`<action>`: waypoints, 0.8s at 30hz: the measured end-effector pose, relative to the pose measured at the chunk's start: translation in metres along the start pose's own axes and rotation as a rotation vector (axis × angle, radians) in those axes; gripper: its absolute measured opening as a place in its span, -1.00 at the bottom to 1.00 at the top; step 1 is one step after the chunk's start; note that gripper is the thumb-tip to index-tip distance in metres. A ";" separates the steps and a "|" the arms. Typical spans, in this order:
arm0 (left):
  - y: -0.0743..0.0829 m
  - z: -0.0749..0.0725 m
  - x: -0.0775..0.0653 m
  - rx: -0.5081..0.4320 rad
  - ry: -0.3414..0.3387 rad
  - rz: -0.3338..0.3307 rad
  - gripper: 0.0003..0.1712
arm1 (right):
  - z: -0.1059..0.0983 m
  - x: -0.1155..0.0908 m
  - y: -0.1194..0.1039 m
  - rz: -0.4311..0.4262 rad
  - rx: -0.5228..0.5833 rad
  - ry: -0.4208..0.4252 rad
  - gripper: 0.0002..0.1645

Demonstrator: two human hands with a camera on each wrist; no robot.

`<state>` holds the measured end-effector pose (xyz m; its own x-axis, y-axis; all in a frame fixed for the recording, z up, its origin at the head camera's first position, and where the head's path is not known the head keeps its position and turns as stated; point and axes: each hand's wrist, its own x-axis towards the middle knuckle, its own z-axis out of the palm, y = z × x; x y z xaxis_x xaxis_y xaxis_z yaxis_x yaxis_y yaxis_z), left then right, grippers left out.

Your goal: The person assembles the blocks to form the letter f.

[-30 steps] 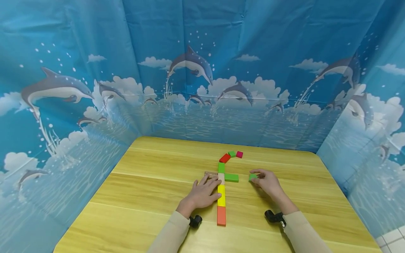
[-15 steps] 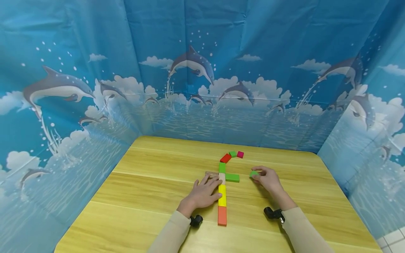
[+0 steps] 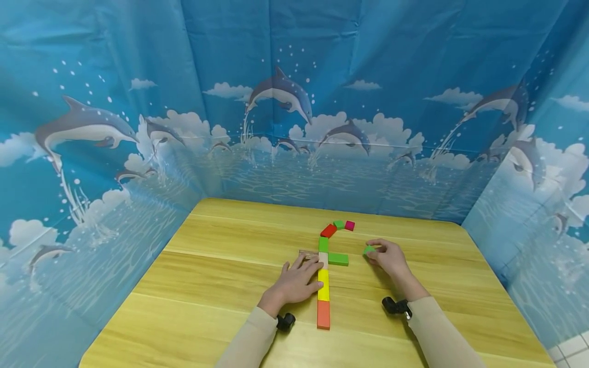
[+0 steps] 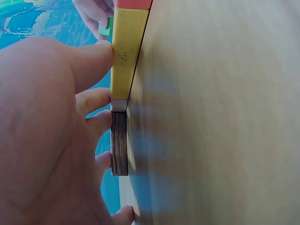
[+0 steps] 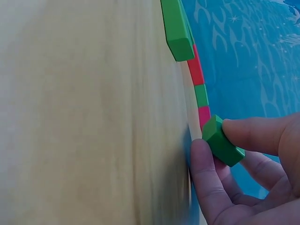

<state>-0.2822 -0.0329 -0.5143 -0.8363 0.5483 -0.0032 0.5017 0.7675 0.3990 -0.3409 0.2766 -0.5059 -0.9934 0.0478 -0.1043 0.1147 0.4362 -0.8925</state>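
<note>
My right hand (image 3: 390,259) pinches a small green block (image 5: 224,143) between thumb and fingers, right of the row of blocks and close over the table. My left hand (image 3: 294,283) rests with spread fingers along the row. Its thumb touches the yellow block (image 4: 126,51), and other fingertips lie at the pale block (image 3: 323,259) and the brown wood-grain block (image 4: 119,143). A salmon block (image 3: 323,314) forms the near end. Beyond the pale block lies a green block (image 3: 323,245), and a longer green block (image 3: 338,259) juts out to its right.
From the row's far end, a red block (image 3: 329,231), a small green block (image 3: 339,224) and a magenta block (image 3: 350,225) curve right. All lie on the wood-grain table (image 3: 207,306). A blue dolphin-print curtain (image 3: 276,168) hangs behind the table and at both sides.
My right hand has shifted slightly toward the table's far side with the green block, which has turned between its fingers. The left hand stays in place.
</note>
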 end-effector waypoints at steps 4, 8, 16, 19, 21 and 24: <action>0.001 -0.001 0.000 -0.005 -0.002 0.000 -0.33 | -0.001 0.006 -0.001 0.006 0.019 -0.002 -0.53; 0.001 0.000 0.000 -0.010 -0.001 0.003 -0.33 | -0.003 0.014 -0.002 0.008 0.028 -0.003 -0.52; 0.000 0.000 0.000 -0.005 0.000 0.001 -0.33 | -0.003 0.029 -0.006 0.014 0.015 -0.009 -0.51; 0.001 0.000 0.000 0.004 0.000 0.001 -0.32 | -0.002 0.034 -0.008 0.014 -0.005 -0.007 -0.51; 0.001 0.001 0.000 0.009 0.001 0.003 -0.32 | -0.002 0.037 -0.009 0.015 -0.019 -0.005 -0.51; 0.001 0.002 0.000 0.011 0.004 0.002 -0.32 | -0.001 0.042 -0.010 0.011 -0.038 -0.001 -0.52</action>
<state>-0.2814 -0.0312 -0.5160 -0.8359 0.5489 0.0013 0.5062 0.7699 0.3887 -0.3839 0.2753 -0.5012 -0.9920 0.0517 -0.1150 0.1258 0.4691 -0.8742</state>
